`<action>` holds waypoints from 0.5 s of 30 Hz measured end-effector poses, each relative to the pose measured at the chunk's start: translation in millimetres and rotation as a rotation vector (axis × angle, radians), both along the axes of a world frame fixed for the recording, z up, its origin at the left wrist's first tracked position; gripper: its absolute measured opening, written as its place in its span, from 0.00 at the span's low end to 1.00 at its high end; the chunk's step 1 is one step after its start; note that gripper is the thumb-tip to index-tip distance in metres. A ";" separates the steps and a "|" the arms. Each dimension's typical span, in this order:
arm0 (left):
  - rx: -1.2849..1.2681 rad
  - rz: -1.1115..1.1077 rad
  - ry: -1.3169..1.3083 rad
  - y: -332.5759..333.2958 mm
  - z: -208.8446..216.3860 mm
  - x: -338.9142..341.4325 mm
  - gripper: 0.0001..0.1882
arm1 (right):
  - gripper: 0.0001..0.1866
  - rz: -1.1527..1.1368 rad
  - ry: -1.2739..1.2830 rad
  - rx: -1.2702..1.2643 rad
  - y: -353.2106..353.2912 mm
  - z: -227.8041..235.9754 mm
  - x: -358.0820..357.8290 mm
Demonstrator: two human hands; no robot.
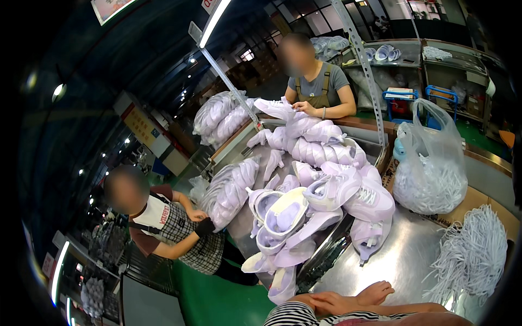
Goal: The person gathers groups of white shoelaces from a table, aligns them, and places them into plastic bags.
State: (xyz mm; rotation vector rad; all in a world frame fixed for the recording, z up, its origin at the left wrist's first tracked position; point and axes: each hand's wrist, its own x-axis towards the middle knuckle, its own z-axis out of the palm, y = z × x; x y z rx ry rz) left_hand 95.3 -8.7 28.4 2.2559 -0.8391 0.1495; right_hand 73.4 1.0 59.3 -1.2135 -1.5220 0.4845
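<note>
In the head view, pale lilac shoe uppers [321, 185] lie heaped in a metal trough, within reach of 2 co-workers, with a bag of white laces [429, 182] and a loose bundle of laces [472, 255] beside it on the steel table [397, 261]. At the lower edge the right hand [375, 294] lies on the left hand [326, 300], fingers extended and relaxed, holding nothing, near the closest upper [283, 283].

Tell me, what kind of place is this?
Probably a shoe factory. A big pile of pale purple shoe uppers lies on a metal worktable, a clear bag of white laces stands beside it, and two co-workers sort more pieces nearby.
</note>
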 end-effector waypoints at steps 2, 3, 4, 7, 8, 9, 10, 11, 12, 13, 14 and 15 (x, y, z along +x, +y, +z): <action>0.007 -0.003 0.000 0.0 1.9 1.1 0.17 | 0.23 -0.001 0.038 0.032 0.1 -7.4 -1.0; 0.008 -0.006 -0.002 -0.1 3.0 1.2 0.17 | 0.22 0.015 0.023 0.043 4.4 -16.9 -2.4; 0.011 -0.006 -0.005 0.3 4.8 1.8 0.17 | 0.22 0.031 0.079 0.016 5.7 -26.2 -4.4; 0.011 0.015 0.014 1.1 0.6 -1.7 0.18 | 0.21 0.104 0.398 -0.170 4.2 -12.0 -8.6; 0.011 0.010 -0.005 -1.9 1.4 -2.0 0.18 | 0.20 0.103 0.249 -0.122 -1.9 -11.9 -5.8; 0.014 0.027 -0.019 -2.0 5.8 -2.4 0.18 | 0.19 0.104 0.105 -0.062 -8.1 -11.4 -5.2; 0.017 0.032 -0.032 -1.4 9.0 -1.7 0.18 | 0.19 0.091 -0.038 -0.044 -14.9 -12.4 -0.7; 0.011 0.028 -0.056 -2.2 4.6 -0.1 0.16 | 0.19 0.035 -0.064 -0.014 -19.4 10.7 -1.3; -0.017 0.031 -0.054 -6.2 3.5 0.7 0.16 | 0.19 -0.028 -0.090 0.015 -24.6 34.8 -0.7; -0.021 0.030 -0.054 -3.5 6.6 -0.3 0.16 | 0.19 -0.078 -0.111 0.053 -30.2 61.4 -2.2; 0.002 0.043 -0.048 -1.4 9.7 -2.3 0.16 | 0.19 -0.097 -0.104 0.085 -33.8 71.0 -2.9; 0.025 0.051 -0.041 1.0 12.6 -5.2 0.16 | 0.19 -0.122 -0.096 0.115 -35.5 76.0 -4.7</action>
